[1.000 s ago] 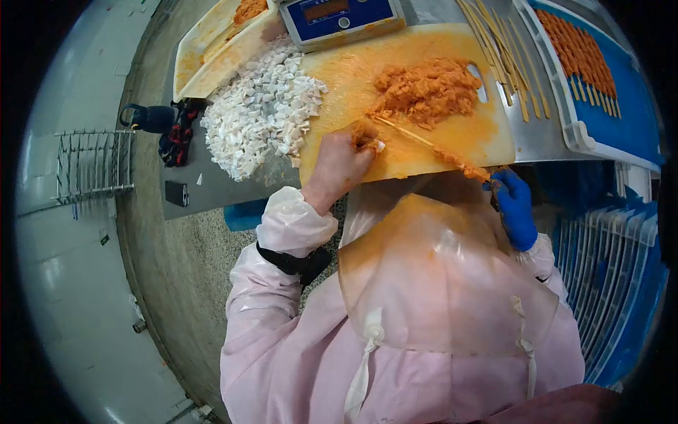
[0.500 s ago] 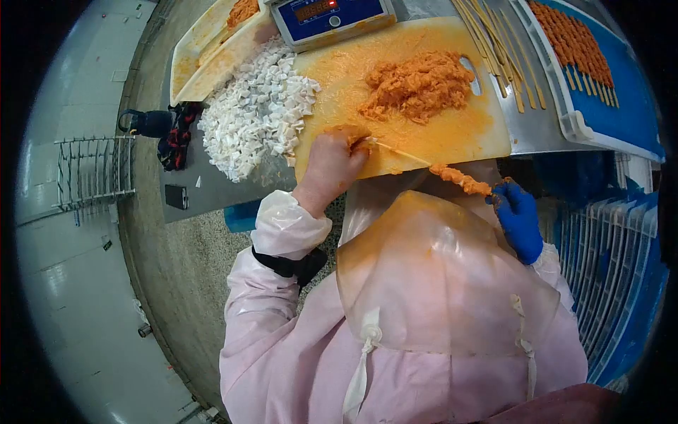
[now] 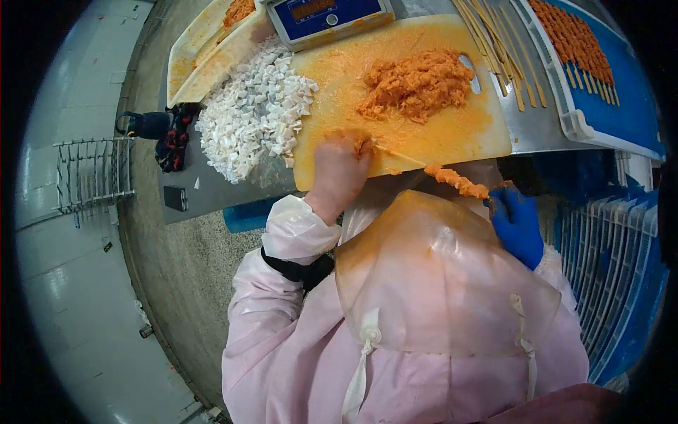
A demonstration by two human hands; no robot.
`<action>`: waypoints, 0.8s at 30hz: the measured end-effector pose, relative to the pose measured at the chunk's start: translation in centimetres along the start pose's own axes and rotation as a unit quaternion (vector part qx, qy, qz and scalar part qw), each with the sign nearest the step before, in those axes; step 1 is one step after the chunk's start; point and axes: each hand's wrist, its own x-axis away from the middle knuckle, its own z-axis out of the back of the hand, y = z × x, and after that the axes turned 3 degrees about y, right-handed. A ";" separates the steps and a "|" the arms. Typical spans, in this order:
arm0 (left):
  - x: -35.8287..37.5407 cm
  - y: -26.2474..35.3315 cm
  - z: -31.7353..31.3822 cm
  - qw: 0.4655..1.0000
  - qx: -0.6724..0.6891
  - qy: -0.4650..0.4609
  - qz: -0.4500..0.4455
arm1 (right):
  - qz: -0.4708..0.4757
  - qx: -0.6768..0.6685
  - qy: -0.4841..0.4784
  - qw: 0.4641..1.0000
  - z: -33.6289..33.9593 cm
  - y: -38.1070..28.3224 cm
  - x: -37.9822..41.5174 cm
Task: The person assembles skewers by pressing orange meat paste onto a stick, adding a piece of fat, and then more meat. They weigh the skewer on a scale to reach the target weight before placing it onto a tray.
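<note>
My bare left hand (image 3: 342, 168) is closed around the end of a wooden skewer (image 3: 400, 154) at the front edge of the yellow-stained cutting board (image 3: 332, 63). Orange meat (image 3: 455, 181) is threaded along the skewer's right part, which hangs past the board's edge. At the meat's far end, my blue-gloved right hand (image 3: 515, 220) has its fingers bent together; what they hold, if anything, is hidden. A heap of orange minced meat (image 3: 417, 85) lies on the board.
White chopped pieces (image 3: 254, 113) are heaped left of the board, beside a white tray (image 3: 185, 67). A scale (image 3: 332, 21) stands behind. Loose skewers (image 3: 505, 49) lie at right, near a blue-lined tray (image 3: 621, 92) of meat skewers.
My left hand has turned slightly and shifted a little to the right. The meat on the skewer has moved slightly left, and its shape looks more lumpy. My right hand's fingers have bent in more.
</note>
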 end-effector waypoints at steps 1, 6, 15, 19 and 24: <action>0.2 0.2 -0.1 1.000 0.001 0.000 0.000 | 0.000 0.001 0.000 1.000 0.1 -0.4 0.1; 0.6 0.5 -0.8 0.999 -0.004 0.037 -0.014 | 0.035 0.064 -0.031 0.997 0.1 -1.3 0.1; 0.9 0.3 -0.8 0.998 0.014 0.049 -0.049 | 0.107 0.088 -0.067 0.988 -2.8 -0.9 -1.6; 0.9 0.4 -0.4 0.999 0.013 0.033 -0.029 | 0.091 0.051 -0.067 0.992 -4.1 -2.0 -2.9; 0.7 0.0 -0.2 0.998 0.058 0.019 -0.033 | 0.133 0.062 -0.067 0.987 -5.9 -1.9 -4.0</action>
